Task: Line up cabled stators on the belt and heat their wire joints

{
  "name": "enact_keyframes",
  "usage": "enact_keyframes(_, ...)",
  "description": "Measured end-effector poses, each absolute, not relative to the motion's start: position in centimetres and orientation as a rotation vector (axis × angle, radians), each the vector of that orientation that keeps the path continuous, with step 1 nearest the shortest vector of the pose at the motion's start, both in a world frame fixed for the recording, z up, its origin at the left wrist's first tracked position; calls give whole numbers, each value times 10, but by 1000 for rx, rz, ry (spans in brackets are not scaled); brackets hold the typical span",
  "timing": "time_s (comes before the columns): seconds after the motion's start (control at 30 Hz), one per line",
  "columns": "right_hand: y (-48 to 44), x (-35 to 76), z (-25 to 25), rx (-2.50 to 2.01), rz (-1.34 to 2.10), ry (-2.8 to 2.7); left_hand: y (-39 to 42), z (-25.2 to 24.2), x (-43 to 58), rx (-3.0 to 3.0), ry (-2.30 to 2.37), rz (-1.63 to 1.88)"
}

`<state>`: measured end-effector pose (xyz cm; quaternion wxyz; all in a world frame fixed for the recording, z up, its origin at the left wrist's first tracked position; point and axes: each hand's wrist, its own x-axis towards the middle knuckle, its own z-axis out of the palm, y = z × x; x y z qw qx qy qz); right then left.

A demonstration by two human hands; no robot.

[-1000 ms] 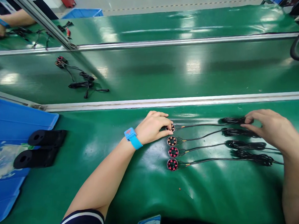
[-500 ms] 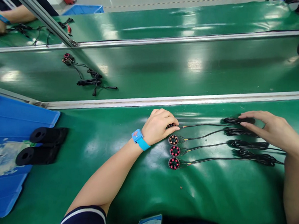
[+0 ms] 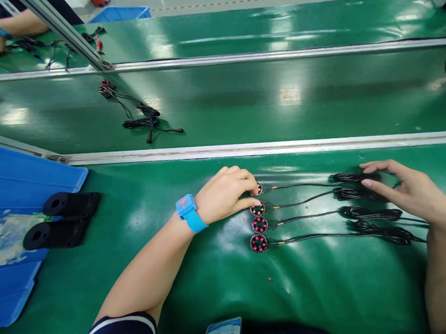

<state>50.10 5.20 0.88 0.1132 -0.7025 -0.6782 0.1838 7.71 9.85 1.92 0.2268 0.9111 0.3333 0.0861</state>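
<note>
Several motor stators with copper or red windings lie in a column on the green mat, each with a black cable running right. My left hand (image 3: 227,194) is at the upper end, index finger against the edge of the top stator (image 3: 258,189). Its thumb tip touches the top of the second stator (image 3: 257,208); the fingers are apart. Below lie a third stator (image 3: 260,225) and a bottom stator (image 3: 259,243). My right hand (image 3: 405,189) is open, thumb and fingers spread around the end of the top coiled cable bundle (image 3: 344,178). Whether it touches the bundle I cannot tell.
At left, two black cylindrical parts with flat bases (image 3: 60,233) rest by a blue bin (image 3: 6,170). Beyond the white rail (image 3: 209,152) lie more stators with cables (image 3: 143,123). Another person's arm (image 3: 24,24) is at upper left, beside a metal post (image 3: 62,24).
My left hand has drawn back left, uncovering the top stator, with its thumb now at the second one. My right hand has shifted slightly right and its fingers have spread a little wider.
</note>
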Motion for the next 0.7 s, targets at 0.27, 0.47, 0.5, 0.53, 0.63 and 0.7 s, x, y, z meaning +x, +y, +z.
enact_keyframes(0.27, 56, 507, 0, -1912, 697, -2035, 88, 24, 80, 2511, 829, 26)
enact_keyframes(0.47, 54, 516, 7, -1961, 869, -1986, 89, 25, 81, 2516, 779, 8)
enact_keyframes(0.5, 54, 516, 8, -1982, 857, -1960, 89, 26, 80, 2518, 777, 10)
enact_keyframes(0.53, 53, 515, 8, -2003, 828, -1927, 89, 27, 78, 2520, 784, 14)
enact_keyframes(0.63, 54, 513, 7, -2038, 737, -1855, 88, 35, 70, 2559, 852, 47)
enact_keyframes(0.7, 54, 512, 6, -2046, 703, -1839, 88, 43, 62, 2613, 904, 101)
